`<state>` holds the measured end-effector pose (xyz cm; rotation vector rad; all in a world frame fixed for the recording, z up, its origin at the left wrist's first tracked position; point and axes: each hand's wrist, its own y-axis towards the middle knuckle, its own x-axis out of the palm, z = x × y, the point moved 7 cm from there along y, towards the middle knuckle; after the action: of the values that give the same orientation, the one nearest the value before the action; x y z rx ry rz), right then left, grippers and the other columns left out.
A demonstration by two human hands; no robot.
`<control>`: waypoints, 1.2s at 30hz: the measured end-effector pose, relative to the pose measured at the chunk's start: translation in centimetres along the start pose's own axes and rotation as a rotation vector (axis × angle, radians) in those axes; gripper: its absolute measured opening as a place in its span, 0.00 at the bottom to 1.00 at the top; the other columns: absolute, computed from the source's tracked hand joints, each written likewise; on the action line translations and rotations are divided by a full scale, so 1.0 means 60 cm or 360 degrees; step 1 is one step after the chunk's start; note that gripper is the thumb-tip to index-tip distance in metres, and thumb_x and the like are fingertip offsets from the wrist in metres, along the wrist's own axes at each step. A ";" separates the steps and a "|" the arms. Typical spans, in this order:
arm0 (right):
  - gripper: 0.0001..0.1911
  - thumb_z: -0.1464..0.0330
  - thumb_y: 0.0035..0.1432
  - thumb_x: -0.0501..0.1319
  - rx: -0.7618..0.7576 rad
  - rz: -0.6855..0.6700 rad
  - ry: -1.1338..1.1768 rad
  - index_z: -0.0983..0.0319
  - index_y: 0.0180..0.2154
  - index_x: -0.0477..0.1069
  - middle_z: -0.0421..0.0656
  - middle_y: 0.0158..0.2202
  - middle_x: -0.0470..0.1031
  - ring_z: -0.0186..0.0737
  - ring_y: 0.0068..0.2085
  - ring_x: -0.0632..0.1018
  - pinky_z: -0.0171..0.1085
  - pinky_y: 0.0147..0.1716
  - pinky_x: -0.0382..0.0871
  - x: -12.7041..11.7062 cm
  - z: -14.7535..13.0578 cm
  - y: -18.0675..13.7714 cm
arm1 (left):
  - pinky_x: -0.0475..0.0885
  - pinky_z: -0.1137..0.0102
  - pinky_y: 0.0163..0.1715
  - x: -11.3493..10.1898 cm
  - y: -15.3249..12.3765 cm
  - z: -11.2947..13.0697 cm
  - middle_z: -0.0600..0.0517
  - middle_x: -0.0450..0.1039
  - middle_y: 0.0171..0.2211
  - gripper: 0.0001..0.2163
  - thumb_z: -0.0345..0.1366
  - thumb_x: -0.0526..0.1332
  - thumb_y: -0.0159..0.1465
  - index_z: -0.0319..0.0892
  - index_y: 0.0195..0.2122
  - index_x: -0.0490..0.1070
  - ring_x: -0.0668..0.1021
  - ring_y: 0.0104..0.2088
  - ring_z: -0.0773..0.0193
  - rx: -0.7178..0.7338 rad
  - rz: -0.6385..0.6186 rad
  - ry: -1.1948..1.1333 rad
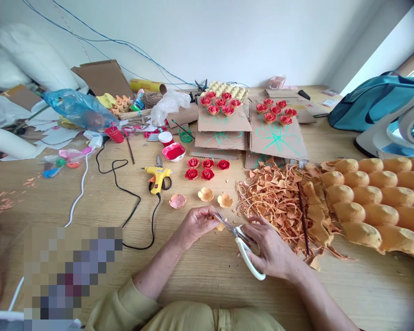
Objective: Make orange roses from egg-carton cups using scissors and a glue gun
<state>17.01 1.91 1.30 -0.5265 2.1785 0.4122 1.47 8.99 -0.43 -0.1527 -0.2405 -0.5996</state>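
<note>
My left hand [197, 226] pinches a small orange egg-carton cup [221, 225], mostly hidden by the fingers and blades. In my right hand [271, 248] are white-handled scissors [244, 255], their blades apart at the cup. Just beyond lie two pale orange petal-edged cups [206, 194] and a pinkish one [177, 201]. Several red-painted paper roses [207, 174] sit behind these in two rows. To the right of my right hand spreads a heap of orange carton scraps [272, 195].
Orange egg trays [365, 197] fill the right side. A yellow glue gun [158, 178] with a black cord lies left of centre. Red paint fills a small bowl [173, 152]. More roses stand on cardboard sheets [279, 138] at the back. A dark stick [302, 220] crosses the scraps.
</note>
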 end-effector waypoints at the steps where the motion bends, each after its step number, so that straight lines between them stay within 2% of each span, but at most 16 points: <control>1: 0.12 0.62 0.65 0.56 -0.0008 -0.0004 0.0008 0.57 0.30 0.56 0.35 0.26 0.64 0.36 0.27 0.66 0.46 0.53 0.59 0.000 -0.001 0.000 | 0.66 0.72 0.39 0.000 0.000 0.001 0.52 0.75 0.31 0.07 0.37 0.69 0.60 0.38 0.34 0.79 0.73 0.35 0.66 0.0007 -0.0003 0.0003; 5: 0.14 0.61 0.66 0.55 -0.0022 -0.0007 0.0022 0.57 0.30 0.55 0.35 0.26 0.64 0.36 0.27 0.65 0.45 0.51 0.60 0.001 0.000 0.000 | 0.66 0.72 0.39 0.000 0.000 0.004 0.52 0.74 0.30 0.06 0.36 0.68 0.60 0.38 0.33 0.79 0.72 0.34 0.67 0.0027 -0.0009 0.0023; 14: 0.14 0.61 0.65 0.57 -0.0046 -0.0023 0.0017 0.57 0.30 0.55 0.34 0.26 0.64 0.36 0.27 0.66 0.47 0.52 0.60 0.000 0.002 -0.002 | 0.65 0.71 0.38 0.004 0.000 0.010 0.53 0.73 0.29 0.07 0.37 0.69 0.59 0.39 0.30 0.78 0.72 0.33 0.66 0.0000 0.0005 0.0065; 20: 0.13 0.64 0.67 0.55 -0.0120 0.0023 0.0110 0.57 0.29 0.56 0.35 0.25 0.63 0.37 0.27 0.64 0.44 0.46 0.63 -0.001 -0.004 -0.003 | 0.66 0.70 0.38 0.007 -0.005 0.022 0.53 0.72 0.28 0.10 0.41 0.69 0.58 0.38 0.30 0.77 0.72 0.32 0.65 0.0040 0.0013 0.0075; 26: 0.12 0.62 0.66 0.57 0.0228 0.0317 0.0331 0.58 0.30 0.65 0.39 0.27 0.68 0.39 0.31 0.67 0.39 0.35 0.65 -0.010 0.020 -0.004 | 0.67 0.71 0.38 0.005 -0.009 0.020 0.53 0.73 0.29 0.09 0.40 0.67 0.60 0.38 0.32 0.75 0.73 0.32 0.66 0.0066 0.0018 0.0245; 29: 0.09 0.59 0.63 0.61 0.0333 0.0467 0.0666 0.58 0.37 0.69 0.41 0.33 0.72 0.41 0.35 0.72 0.39 0.37 0.68 -0.019 0.025 -0.005 | 0.68 0.71 0.37 0.018 -0.012 0.017 0.52 0.73 0.29 0.07 0.37 0.66 0.60 0.38 0.34 0.74 0.73 0.32 0.66 0.0047 -0.0041 0.0552; 32: 0.12 0.59 0.62 0.63 0.0374 0.0552 0.0937 0.57 0.44 0.68 0.43 0.40 0.75 0.43 0.40 0.75 0.40 0.40 0.70 -0.024 0.018 -0.003 | 0.68 0.71 0.36 0.035 -0.013 0.016 0.53 0.73 0.31 0.08 0.35 0.67 0.58 0.40 0.37 0.73 0.74 0.33 0.65 0.0044 -0.0077 0.0796; 34: 0.12 0.59 0.61 0.64 0.0387 0.0554 0.0977 0.57 0.43 0.68 0.43 0.41 0.75 0.43 0.42 0.75 0.40 0.42 0.70 -0.023 0.011 0.000 | 0.69 0.70 0.38 0.047 -0.013 0.019 0.53 0.72 0.32 0.10 0.32 0.68 0.56 0.41 0.38 0.71 0.74 0.35 0.64 0.0086 -0.0083 0.0880; 36: 0.12 0.59 0.60 0.65 0.0392 0.0566 0.0993 0.58 0.41 0.69 0.42 0.38 0.74 0.42 0.40 0.75 0.41 0.42 0.70 -0.019 0.006 0.002 | 0.69 0.69 0.39 0.056 -0.012 0.021 0.53 0.73 0.34 0.11 0.31 0.68 0.55 0.42 0.38 0.70 0.75 0.36 0.63 0.0112 -0.0078 0.0913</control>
<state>17.81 2.42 1.98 -0.1289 2.8923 0.1662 3.50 6.85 1.74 0.0961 0.2912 -0.6585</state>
